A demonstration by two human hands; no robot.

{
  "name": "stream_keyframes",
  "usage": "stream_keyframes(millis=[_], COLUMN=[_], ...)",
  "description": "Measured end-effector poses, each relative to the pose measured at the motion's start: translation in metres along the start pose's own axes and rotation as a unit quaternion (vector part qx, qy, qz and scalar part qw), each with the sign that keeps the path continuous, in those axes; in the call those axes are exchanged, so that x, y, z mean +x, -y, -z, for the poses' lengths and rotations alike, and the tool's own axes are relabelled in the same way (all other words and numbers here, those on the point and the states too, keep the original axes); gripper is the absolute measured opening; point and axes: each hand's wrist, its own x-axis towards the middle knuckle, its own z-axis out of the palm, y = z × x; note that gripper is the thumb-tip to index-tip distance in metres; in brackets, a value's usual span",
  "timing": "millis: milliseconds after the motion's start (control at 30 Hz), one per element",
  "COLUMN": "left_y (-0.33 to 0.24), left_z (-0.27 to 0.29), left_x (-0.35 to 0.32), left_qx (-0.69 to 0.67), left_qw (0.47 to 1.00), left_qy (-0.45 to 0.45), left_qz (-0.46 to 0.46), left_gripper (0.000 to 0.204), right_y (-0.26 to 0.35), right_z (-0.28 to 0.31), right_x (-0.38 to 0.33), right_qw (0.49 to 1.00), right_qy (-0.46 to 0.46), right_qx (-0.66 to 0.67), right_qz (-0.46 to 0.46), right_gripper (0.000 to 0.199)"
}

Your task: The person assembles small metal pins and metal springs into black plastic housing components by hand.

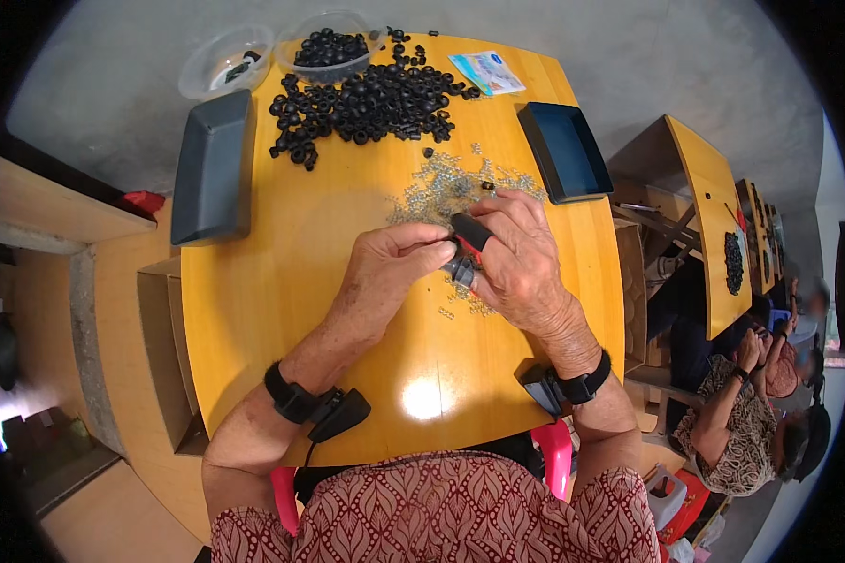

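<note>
My left grip [385, 270] pinches what may be a cap [453, 242]. Just right of it, my right grip [521, 258] holds a tool [470, 231].

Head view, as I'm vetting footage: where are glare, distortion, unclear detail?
Head view: glare near the front of the yellow table; its sides bow; corners go black; detail where the left hand meets the right hand is too small to tell.

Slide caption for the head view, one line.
Left hand and right hand close together over a yellow table, near silvery pieces and black parts.
</note>
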Motion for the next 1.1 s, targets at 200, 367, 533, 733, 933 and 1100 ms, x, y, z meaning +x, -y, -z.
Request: stream_keyframes(millis=[200,367,533,733,933,1100], left_y=[-0.007,-0.008,-0.002,-0.004,-0.005,-0.017], left_z=[0.004,-0.002,-0.006,-0.011,-0.015,-0.017], left_x=[-0.001,-0.002,0.0,-0.002,-0.003,-0.002], left_qx=[0.033,0.009,-0.006,-0.003,-0.01,-0.079], left_qw=[0.999,0.999,1.0,0.999,0.998,0.997], left_qy=[0.004,-0.038,-0.013,-0.003,-0.005,-0.017], left_qz=[0.019,0.008,-0.027,-0.051,-0.054,-0.017], left_gripper=[0.024,0.034,0.045,0.058,0.06,0.058], right_y=[0.006,0.007,0.016,0.023,0.026,0.019], right_z=[-0.012,-0.013,-0.019,-0.024,-0.029,-0.025], right_x=[0.002,0.001,0.007,0.015,0.016,0.013], right_qw=[0.994,0.991,0.991,0.99,0.986,0.984], right_qy=[-0.074,-0.086,-0.084,-0.085,-0.109,-0.125], right_qx=[0.066,0.078,0.095,0.112,0.126,0.122], right_qz=[-0.046,-0.059,-0.044,-0.024,-0.015,-0.024], right_gripper=[0.028,0.027,0.024,0.026,0.022,0.022])
